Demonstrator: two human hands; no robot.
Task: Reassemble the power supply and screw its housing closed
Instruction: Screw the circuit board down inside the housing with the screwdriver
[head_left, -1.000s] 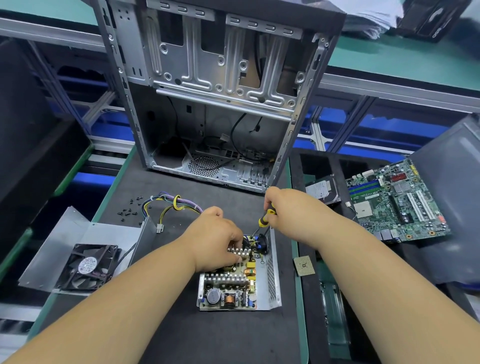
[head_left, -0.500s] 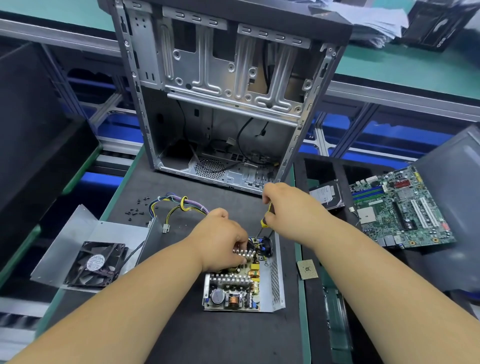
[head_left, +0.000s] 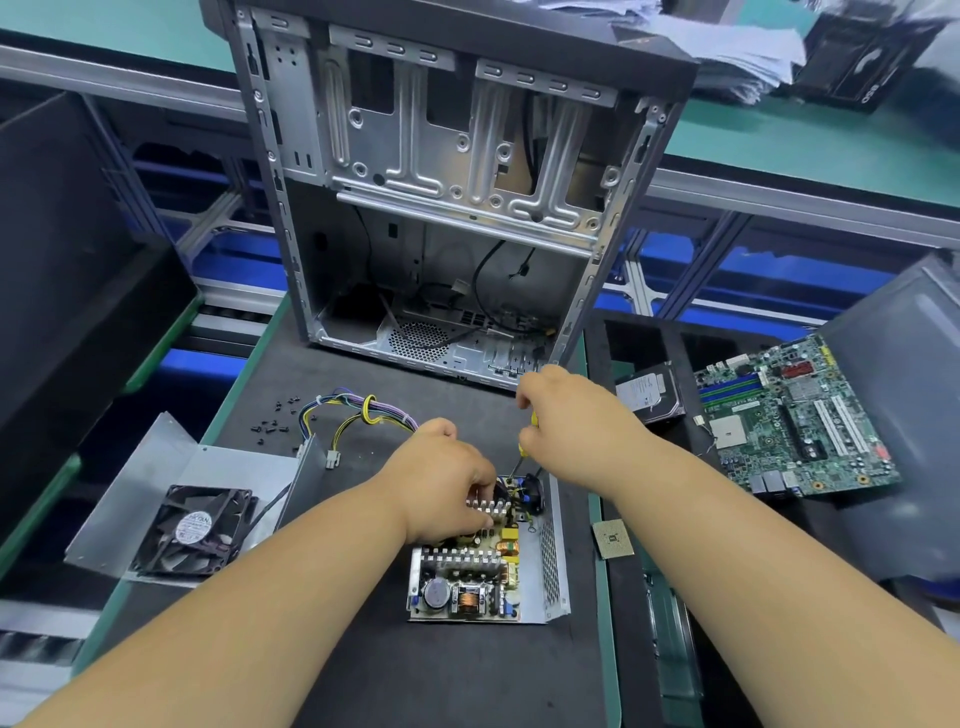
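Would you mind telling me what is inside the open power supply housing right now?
Inside the housing sits the circuit board with finned heatsinks, a capacitor and copper coils. The left hand covers its far left part, and the screwdriver tip reaches in there, unseen.

Both bare forearms reach forward. The left hand (head_left: 441, 480) lies palm down with its fingers curled downward. The right hand (head_left: 566, 415), raised a little higher, is closed in a fist-like grip, knuckles up.
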